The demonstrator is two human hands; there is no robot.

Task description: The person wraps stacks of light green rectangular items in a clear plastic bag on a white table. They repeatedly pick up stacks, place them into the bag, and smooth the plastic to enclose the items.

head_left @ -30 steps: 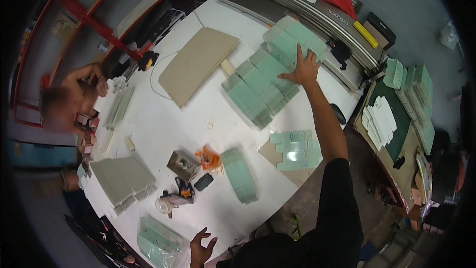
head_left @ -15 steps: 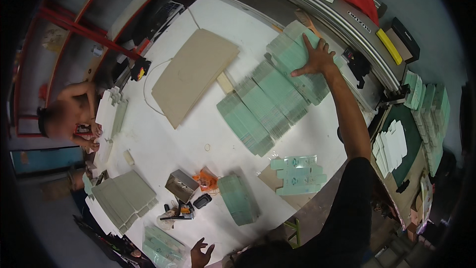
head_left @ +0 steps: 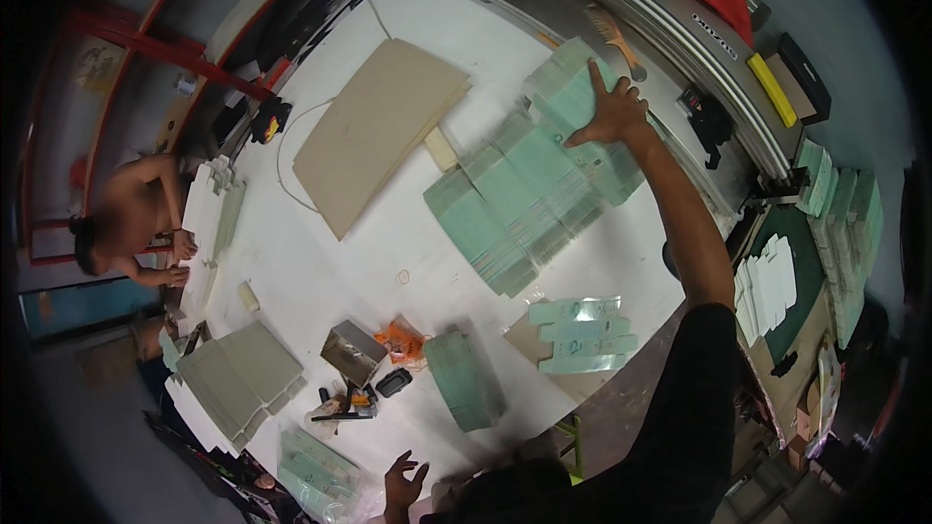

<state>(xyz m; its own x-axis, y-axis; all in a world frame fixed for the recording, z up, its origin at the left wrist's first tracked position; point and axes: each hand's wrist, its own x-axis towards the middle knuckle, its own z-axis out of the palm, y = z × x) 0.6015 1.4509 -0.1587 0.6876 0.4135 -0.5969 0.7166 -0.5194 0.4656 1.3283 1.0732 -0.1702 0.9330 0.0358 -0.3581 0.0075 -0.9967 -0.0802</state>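
Note:
My right hand point(head_left: 614, 118) reaches across the table, fingers spread over the far right stack of green printed cardboard sheets point(head_left: 561, 85). Its fingers rest on the sheets or just above them; I cannot tell which. Beside it, nearer to me, lie more rows of green sheets point(head_left: 505, 209), packed side by side. At the near edge of the table my left hand point(head_left: 404, 485) is raised, its fingers apart and nothing in them. The nearest thing on its left is a bundle of green sheets in clear plastic point(head_left: 318, 471).
A large grey-brown board point(head_left: 374, 131) lies mid-table. Nearer stand a small open box point(head_left: 351, 354), an orange bag point(head_left: 400, 342) and another green stack point(head_left: 464, 380). Flat box blanks point(head_left: 587, 335) lie at right. A person point(head_left: 131, 213) works at the left edge beside white stacks point(head_left: 209, 233).
My left hand has risen slightly up and to the right, fingers still apart. My right hand stays at the far green stack, shifted a little left. The view has tilted slightly.

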